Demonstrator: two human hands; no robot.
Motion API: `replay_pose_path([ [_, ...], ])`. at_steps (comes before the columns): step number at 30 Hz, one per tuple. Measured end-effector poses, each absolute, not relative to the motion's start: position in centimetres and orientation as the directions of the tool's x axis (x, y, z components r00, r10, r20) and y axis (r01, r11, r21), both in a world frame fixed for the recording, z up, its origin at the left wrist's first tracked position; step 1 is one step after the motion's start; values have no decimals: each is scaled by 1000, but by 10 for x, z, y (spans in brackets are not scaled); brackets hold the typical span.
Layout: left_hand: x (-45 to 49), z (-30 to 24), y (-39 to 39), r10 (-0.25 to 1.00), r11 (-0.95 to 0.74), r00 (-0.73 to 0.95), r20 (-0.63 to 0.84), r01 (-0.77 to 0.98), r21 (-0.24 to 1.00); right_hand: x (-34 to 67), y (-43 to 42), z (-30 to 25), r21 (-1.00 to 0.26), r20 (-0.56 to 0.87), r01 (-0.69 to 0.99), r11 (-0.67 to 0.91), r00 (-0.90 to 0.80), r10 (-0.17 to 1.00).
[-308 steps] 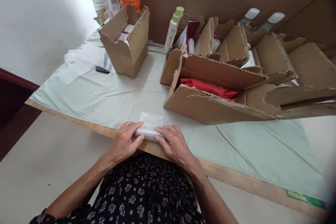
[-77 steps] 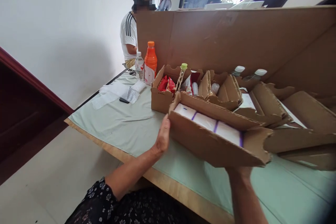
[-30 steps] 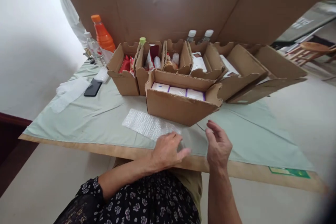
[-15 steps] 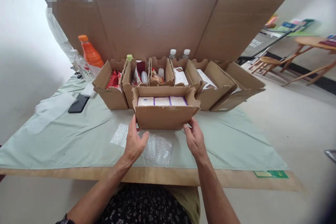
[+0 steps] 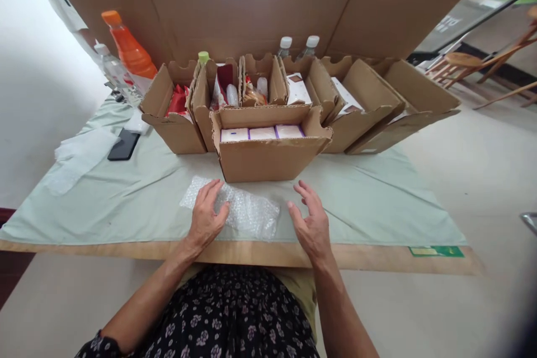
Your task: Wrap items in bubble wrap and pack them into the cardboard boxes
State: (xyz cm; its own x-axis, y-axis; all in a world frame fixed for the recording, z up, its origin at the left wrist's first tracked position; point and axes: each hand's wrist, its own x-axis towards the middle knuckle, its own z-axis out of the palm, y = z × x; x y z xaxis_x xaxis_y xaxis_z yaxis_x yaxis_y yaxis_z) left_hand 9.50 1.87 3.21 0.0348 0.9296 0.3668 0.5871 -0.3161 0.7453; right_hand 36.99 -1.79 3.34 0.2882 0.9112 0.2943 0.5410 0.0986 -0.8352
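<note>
In the head view a brown cardboard box [image 5: 268, 161] stands crosswise before a row of other boxes. Inside it are three white packs [image 5: 262, 133] with purple edges. My left hand [image 5: 208, 213] is over the left part of a bubble wrap sheet [image 5: 254, 215], fingers apart and nothing in them; whether it touches the sheet I cannot tell. My right hand [image 5: 311, 221] is just in front of the box's right end, fingers spread, holding nothing.
Behind stand several cardboard boxes [image 5: 171, 137] with packaged goods. A tall cardboard panel [image 5: 251, 5] rises at the back. To the left are an orange bottle [image 5: 133, 53], a clear bottle [image 5: 115, 70], a black phone [image 5: 123, 145] and a white plastic sheet [image 5: 81, 156]. Wooden stools are at right.
Both my hands have let go of the front box and drawn back toward me. The box now rests on the cloth. The camera has tilted down.
</note>
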Motion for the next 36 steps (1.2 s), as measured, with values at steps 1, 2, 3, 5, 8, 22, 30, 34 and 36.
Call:
replay_pose_path([
  [1, 96, 34, 21, 929, -313, 25, 369, 585, 748, 371, -14, 34, -833, 308, 545, 101, 303, 902],
  [2, 97, 37, 25, 929, -307, 9, 370, 579, 755, 372, -8, 36, -840, 311, 535, 96, 330, 891],
  [3, 100, 41, 31, 929, -304, 0, 369, 570, 763, 374, 1, 37, -852, 306, 516, 88, 356, 883],
  [5, 108, 47, 44, 938, -297, 10, 347, 541, 787, 376, 21, 40, -881, 284, 466, 84, 377, 882],
  [8, 122, 55, 64, 960, -257, 25, 280, 479, 839, 372, 43, 41, -911, 256, 399, 102, 354, 900],
  [22, 93, 27, 16, 901, -422, 327, 285, 812, 402, 303, -18, 35, -588, 394, 706, 395, -176, 902],
  [30, 87, 16, 2, 906, -424, 413, 95, 880, 216, 351, -52, 2, -315, 288, 935, 160, -66, 955],
  [34, 76, 17, 7, 906, -422, 402, 129, 856, 297, 393, -65, 13, -306, 412, 951, 41, 94, 907],
  [36, 62, 21, 19, 926, -374, 325, 195, 864, 338, 380, -54, 21, -326, 423, 939, 108, 43, 905],
])
